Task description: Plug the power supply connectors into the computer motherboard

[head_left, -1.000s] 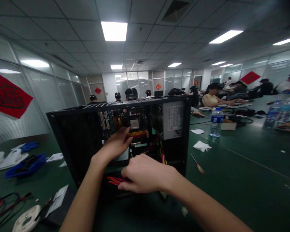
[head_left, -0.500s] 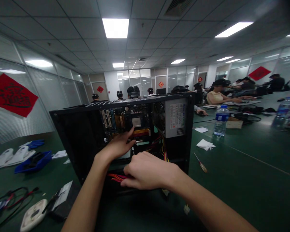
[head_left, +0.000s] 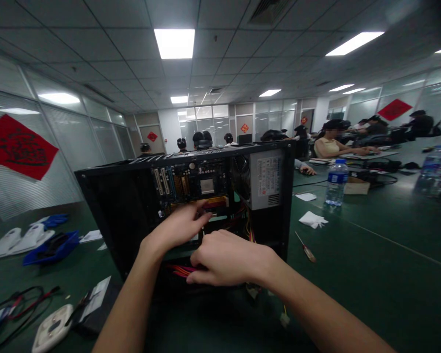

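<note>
An open black computer case point(head_left: 110, 206) stands on the green table point(head_left: 371, 274), its side off. Inside show the motherboard point(head_left: 191, 184), a fan and a grey power supply point(head_left: 266, 179). My left hand point(head_left: 176, 228) reaches into the case just below the motherboard, fingers curled near an orange connector strip. My right hand point(head_left: 228, 257) is in front of it at the case's lower edge, fingers curled over a bundle of red and yellow cables point(head_left: 182, 269). What the fingers of either hand hold is hidden.
A screwdriver point(head_left: 306, 247), crumpled tissue point(head_left: 313, 219) and a water bottle point(head_left: 336, 182) lie right of the case. Left of it are a blue tray point(head_left: 47, 247), white plastic parts point(head_left: 53, 327), papers and loose cables point(head_left: 18, 304). Several other people sit at the far tables.
My left hand has dropped slightly from the motherboard towards my right hand, and the two are now close together. The view has shifted a little; the case stays put.
</note>
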Action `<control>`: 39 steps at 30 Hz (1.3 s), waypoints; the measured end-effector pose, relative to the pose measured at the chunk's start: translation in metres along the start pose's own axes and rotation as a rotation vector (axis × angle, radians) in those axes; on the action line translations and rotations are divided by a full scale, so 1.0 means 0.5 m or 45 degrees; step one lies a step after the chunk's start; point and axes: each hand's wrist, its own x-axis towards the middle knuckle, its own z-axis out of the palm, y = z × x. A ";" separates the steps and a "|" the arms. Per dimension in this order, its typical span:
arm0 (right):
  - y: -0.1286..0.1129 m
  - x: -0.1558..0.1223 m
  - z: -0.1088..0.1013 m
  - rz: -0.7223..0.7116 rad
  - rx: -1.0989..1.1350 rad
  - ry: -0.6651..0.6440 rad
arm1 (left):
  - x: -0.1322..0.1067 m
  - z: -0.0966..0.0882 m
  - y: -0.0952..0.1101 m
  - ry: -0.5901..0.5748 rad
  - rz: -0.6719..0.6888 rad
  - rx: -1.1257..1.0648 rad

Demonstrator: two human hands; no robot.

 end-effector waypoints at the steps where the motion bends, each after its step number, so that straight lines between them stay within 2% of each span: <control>1: -0.002 -0.001 -0.001 0.002 -0.002 0.001 | 0.007 0.003 -0.007 0.096 -0.045 0.014; 3: -0.005 -0.001 -0.002 0.008 -0.001 0.001 | 0.022 0.013 -0.024 0.208 -0.086 -0.022; 9: -0.005 0.002 0.000 -0.004 -0.033 0.014 | 0.057 0.045 -0.064 0.405 0.081 -0.283; 12: -0.005 0.004 0.003 -0.003 -0.042 0.006 | 0.060 0.050 -0.067 0.409 0.065 -0.290; 18: -0.007 0.002 0.001 0.004 -0.042 -0.011 | 0.051 0.052 -0.048 0.322 -0.063 -0.189; 25: -0.005 0.007 0.010 0.001 -0.040 -0.006 | 0.054 0.067 -0.053 0.336 -0.025 -0.211; 27: 0.003 0.003 0.006 -0.019 -0.015 0.004 | 0.046 0.052 -0.046 0.298 0.005 -0.237; 29: 0.015 -0.008 -0.009 -0.034 0.040 0.070 | 0.027 0.018 -0.029 0.208 0.034 -0.281; 32: 0.036 -0.039 -0.044 0.054 0.216 0.319 | -0.019 -0.051 0.002 0.126 0.038 -0.413; 35: 0.050 -0.074 -0.077 0.088 0.671 0.524 | -0.066 -0.104 0.012 0.165 0.104 -0.558; 37: 0.053 -0.088 -0.088 0.086 0.967 0.586 | -0.083 -0.116 0.006 0.278 0.211 -0.816; 39: 0.051 -0.093 -0.090 0.085 1.147 0.587 | -0.089 -0.111 0.002 0.306 0.292 -1.020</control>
